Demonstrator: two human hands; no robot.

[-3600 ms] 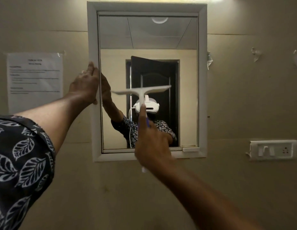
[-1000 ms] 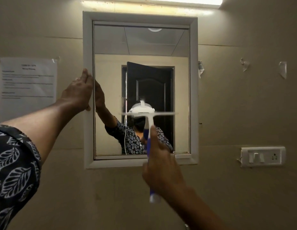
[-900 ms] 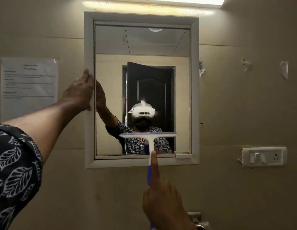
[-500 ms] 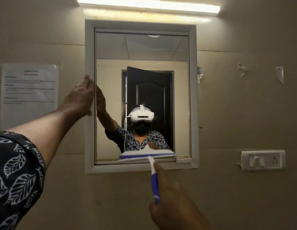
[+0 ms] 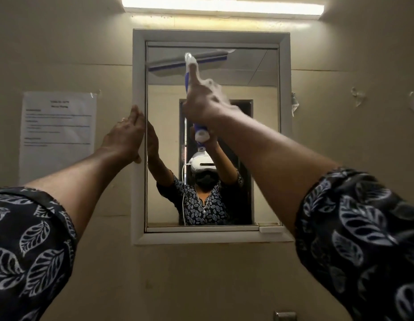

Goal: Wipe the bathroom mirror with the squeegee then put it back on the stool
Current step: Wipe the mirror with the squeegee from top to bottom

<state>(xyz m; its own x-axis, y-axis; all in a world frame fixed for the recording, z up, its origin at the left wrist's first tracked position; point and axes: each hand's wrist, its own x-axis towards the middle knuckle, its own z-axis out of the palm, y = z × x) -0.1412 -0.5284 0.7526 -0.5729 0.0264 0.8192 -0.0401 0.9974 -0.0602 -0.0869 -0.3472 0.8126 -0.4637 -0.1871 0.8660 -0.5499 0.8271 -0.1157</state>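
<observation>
The wall mirror (image 5: 263,140) sits in a white frame straight ahead. My right hand (image 5: 202,104) is raised and grips the blue and white handle of the squeegee (image 5: 189,60), forefinger stretched along it. The squeegee's blade lies tilted across the top of the glass, near the upper left part. My left hand (image 5: 126,135) rests flat against the mirror frame's left edge, fingers together. The stool is out of view.
A tube light (image 5: 222,6) glows above the mirror. A printed paper notice (image 5: 57,133) is taped to the wall at the left. Scraps of tape (image 5: 357,96) cling to the wall at the right. A metal fitting (image 5: 285,315) shows at the bottom edge.
My right hand has carried the squeegee from the mirror's bottom edge up to its top. My left hand has stayed on the frame's left edge. The view has tilted upward.
</observation>
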